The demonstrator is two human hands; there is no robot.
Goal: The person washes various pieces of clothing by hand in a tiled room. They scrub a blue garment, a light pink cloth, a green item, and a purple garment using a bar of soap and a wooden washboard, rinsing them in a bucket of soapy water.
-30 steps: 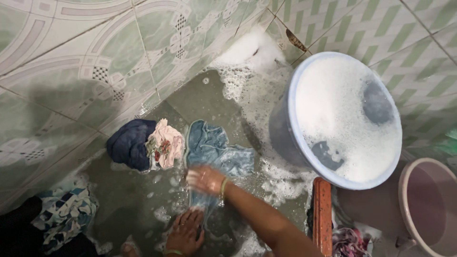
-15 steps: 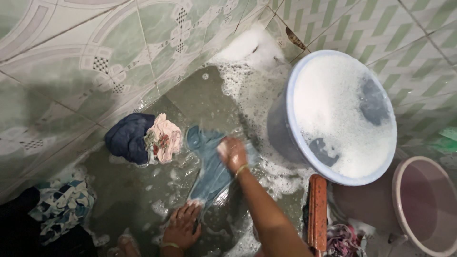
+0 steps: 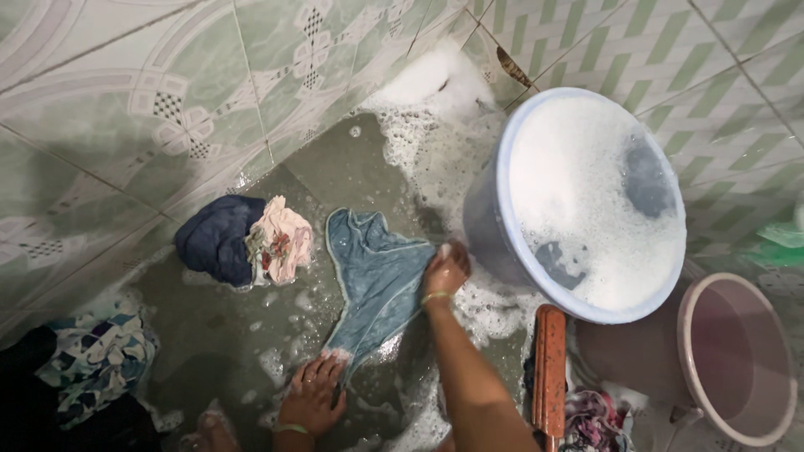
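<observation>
Head view: right hand (image 3: 445,269) farther up blue cloth (image 3: 377,280), grip closed on it, left hand (image 3: 314,393) flat.

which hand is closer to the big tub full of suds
Right. The right hand presses the blue cloth just beside the sudsy tub; the left hand pins the cloth's lower end, farther away.

Your left hand (image 3: 314,393) pins the near end of the cloth (image 3: 377,280) on the floor; your right hand (image 3: 445,269) presses its far right edge, just left of the foam-filled tub (image 3: 502,209). Bundled clothes (image 3: 243,241) lie left of the cloth.
</observation>
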